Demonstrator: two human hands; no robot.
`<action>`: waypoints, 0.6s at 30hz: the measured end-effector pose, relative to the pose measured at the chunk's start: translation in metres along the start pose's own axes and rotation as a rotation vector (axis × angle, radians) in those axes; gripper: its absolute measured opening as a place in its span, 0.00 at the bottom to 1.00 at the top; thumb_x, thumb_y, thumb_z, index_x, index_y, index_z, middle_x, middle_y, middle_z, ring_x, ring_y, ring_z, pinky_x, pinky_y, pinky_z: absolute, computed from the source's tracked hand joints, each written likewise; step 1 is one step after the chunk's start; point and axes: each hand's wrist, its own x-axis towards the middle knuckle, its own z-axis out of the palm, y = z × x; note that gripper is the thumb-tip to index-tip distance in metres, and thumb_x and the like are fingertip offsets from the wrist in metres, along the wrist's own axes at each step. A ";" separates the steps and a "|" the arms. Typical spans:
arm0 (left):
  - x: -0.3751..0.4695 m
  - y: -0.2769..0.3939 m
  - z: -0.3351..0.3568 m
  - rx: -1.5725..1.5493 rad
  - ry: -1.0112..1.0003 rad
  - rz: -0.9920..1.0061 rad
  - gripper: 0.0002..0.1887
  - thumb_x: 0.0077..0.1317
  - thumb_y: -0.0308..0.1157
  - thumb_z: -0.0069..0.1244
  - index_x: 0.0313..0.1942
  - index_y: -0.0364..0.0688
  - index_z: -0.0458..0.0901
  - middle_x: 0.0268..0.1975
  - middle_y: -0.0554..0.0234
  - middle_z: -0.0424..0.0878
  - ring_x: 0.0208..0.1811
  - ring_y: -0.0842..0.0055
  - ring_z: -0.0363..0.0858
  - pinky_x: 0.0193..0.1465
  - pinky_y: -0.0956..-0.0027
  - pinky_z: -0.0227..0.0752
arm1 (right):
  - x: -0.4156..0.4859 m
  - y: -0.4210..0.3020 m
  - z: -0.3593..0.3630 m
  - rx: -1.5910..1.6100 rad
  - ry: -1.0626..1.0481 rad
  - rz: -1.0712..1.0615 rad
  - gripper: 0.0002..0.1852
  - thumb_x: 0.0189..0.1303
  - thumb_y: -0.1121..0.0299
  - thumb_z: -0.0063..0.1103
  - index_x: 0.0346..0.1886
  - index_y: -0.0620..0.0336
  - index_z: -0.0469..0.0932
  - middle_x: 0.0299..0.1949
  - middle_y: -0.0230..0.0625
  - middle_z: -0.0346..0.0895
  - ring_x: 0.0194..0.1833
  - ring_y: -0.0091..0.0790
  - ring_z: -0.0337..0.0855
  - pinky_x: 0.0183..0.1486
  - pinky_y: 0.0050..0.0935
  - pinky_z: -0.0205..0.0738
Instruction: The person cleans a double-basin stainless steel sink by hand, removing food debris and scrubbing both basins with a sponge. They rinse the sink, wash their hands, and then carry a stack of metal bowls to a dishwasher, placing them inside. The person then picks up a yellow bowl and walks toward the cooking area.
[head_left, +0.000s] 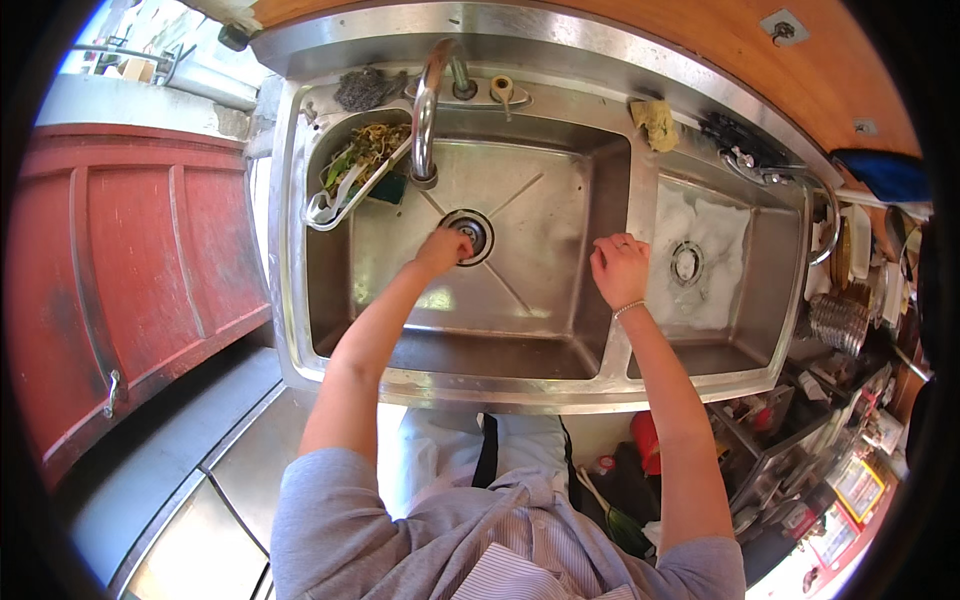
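My left hand (444, 250) is over the drain strainer (469, 234) in the large basin of the stainless steel sink (525, 300); its fingers point down and partly cover the drain, and whether they grip anything is hidden. My right hand (621, 266), with a ring and a bracelet, hovers or rests at the divider between the basins, its fingers loosely curled and holding nothing visible. Above the large basin arches a chrome faucet (426, 120). White suds (712, 270) lie in the smaller right basin.
A corner strainer basket (322, 221) holds vegetable scraps, with a dark green scouring pad (388, 189) beside it. Steel wool (361, 90) lies on the back ledge. A yellow sponge (655, 125) sits behind the divider. Utensils and racks crowd the right side.
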 end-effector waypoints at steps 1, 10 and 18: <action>0.001 0.018 -0.021 -0.017 0.054 0.003 0.04 0.52 0.23 0.55 0.30 0.39 0.84 0.32 0.53 0.83 0.35 0.61 0.82 0.38 0.65 0.74 | -0.002 0.003 0.000 -0.012 0.005 0.006 0.03 0.47 0.72 0.60 0.27 0.53 0.77 0.30 0.28 0.76 0.41 0.32 0.76 0.45 0.34 0.62; -0.043 0.063 -0.207 0.906 0.654 0.085 0.08 0.54 0.24 0.53 0.35 0.42 0.85 0.40 0.58 0.85 0.40 0.63 0.83 0.47 0.65 0.75 | 0.086 -0.057 0.009 0.701 -0.032 0.379 0.16 0.56 0.62 0.61 0.44 0.61 0.79 0.38 0.40 0.79 0.39 0.39 0.79 0.43 0.36 0.74; -0.002 0.116 -0.135 -0.390 0.292 -0.256 0.08 0.60 0.34 0.56 0.36 0.41 0.85 0.35 0.61 0.84 0.35 0.76 0.81 0.36 0.71 0.71 | 0.225 -0.086 0.018 0.292 -0.169 0.149 0.21 0.55 0.65 0.59 0.52 0.63 0.72 0.47 0.47 0.76 0.49 0.50 0.76 0.50 0.42 0.73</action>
